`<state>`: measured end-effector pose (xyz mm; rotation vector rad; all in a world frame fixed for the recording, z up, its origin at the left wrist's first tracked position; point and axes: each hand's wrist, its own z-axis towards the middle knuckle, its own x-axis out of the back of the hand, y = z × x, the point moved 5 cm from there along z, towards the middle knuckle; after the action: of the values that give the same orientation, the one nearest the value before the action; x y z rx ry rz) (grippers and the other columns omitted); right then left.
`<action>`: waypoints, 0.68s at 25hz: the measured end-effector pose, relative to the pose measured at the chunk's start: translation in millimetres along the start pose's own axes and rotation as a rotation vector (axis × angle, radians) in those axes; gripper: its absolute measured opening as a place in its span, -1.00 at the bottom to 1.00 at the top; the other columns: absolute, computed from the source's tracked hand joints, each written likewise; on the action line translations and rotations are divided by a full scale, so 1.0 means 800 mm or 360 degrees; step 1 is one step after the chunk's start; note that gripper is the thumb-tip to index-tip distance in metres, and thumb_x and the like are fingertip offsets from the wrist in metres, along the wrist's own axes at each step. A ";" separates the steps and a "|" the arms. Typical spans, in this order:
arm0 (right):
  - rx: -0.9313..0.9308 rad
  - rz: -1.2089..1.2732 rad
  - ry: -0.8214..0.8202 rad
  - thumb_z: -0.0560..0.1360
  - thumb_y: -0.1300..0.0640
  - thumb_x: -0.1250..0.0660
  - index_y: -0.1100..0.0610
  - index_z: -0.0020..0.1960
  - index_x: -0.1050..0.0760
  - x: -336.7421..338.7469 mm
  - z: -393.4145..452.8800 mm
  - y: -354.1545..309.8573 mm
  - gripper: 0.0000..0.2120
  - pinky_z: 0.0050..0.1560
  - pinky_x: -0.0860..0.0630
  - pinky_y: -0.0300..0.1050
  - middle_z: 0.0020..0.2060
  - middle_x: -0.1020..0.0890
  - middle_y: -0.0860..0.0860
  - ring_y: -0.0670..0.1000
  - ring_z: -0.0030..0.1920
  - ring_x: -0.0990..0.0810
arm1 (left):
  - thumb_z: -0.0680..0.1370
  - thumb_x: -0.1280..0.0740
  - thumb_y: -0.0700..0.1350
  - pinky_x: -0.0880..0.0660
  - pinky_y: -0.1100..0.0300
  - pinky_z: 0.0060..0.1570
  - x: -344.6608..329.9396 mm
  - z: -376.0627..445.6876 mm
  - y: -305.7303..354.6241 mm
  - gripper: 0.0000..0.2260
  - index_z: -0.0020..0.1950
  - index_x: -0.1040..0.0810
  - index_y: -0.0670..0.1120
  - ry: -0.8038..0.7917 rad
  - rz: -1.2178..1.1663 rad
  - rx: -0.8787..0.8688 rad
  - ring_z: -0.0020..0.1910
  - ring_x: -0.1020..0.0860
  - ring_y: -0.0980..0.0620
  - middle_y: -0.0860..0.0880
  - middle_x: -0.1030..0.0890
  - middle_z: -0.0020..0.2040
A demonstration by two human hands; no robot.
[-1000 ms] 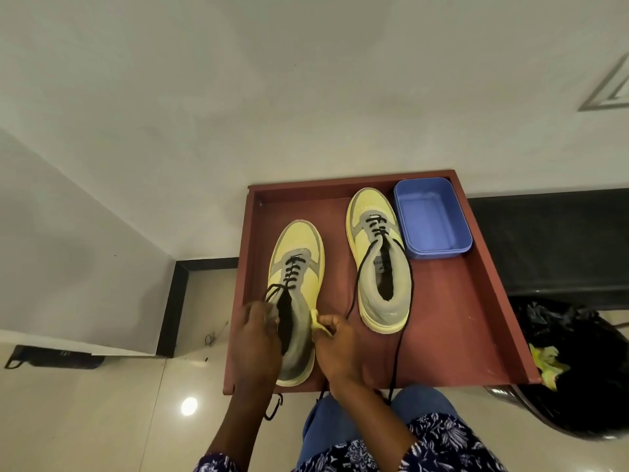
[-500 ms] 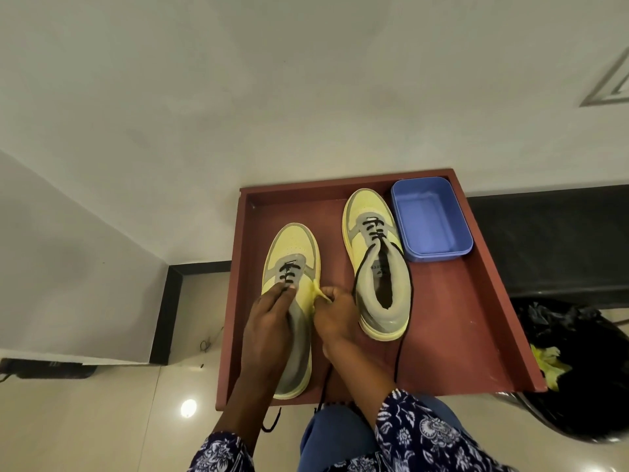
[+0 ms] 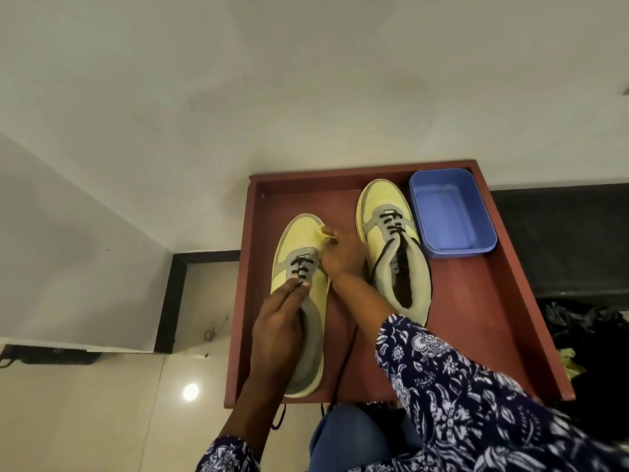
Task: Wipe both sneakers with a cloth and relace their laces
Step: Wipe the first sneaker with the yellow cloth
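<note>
Right hand (image 3: 342,255) has slid up to the toe of the left sneaker (image 3: 301,267), pinching a small yellow cloth (image 3: 325,233) to wipe it. Left hand (image 3: 280,321) rests flat over the tongue, fingers straight, I'd say pinning it. Right sneaker (image 3: 391,240) sits beside, half-laced, on the tray (image 3: 476,318).

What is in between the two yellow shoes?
In the head view, the right hand with a bit of yellow cloth, over the red tray, between left sneaker and right sneaker.
</note>
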<state>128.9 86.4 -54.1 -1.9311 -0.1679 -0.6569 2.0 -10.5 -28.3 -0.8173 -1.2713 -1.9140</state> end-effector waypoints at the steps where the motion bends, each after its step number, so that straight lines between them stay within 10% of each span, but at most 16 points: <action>1: 0.0074 -0.0045 -0.0031 0.50 0.34 -0.15 0.13 0.23 -0.53 -0.001 -0.007 0.002 -0.63 0.23 -0.37 -0.14 0.20 -0.56 0.12 0.12 0.21 -0.50 | 0.50 -0.11 -0.19 -0.49 0.05 0.05 -0.001 0.000 -0.001 -0.66 0.10 -0.61 -0.23 -0.0009 0.0000 0.0001 0.04 -0.61 -0.19 -0.22 -0.62 0.08; 17: -0.0208 0.0079 0.0051 0.50 0.33 -0.17 0.16 0.22 -0.53 -0.009 -0.045 0.049 -0.65 0.13 -0.44 -0.13 0.17 -0.60 0.15 0.17 0.17 -0.54 | 0.42 -0.24 -0.34 -0.50 0.03 0.07 -0.011 -0.002 -0.013 -0.69 0.11 -0.60 -0.22 -0.0049 -0.0035 0.0038 0.08 -0.59 -0.18 -0.21 -0.61 0.11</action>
<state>124.8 38.4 -78.0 -2.0420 -0.0580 -0.6799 -1.6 -7.5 -41.1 -0.8266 -1.3247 -1.9065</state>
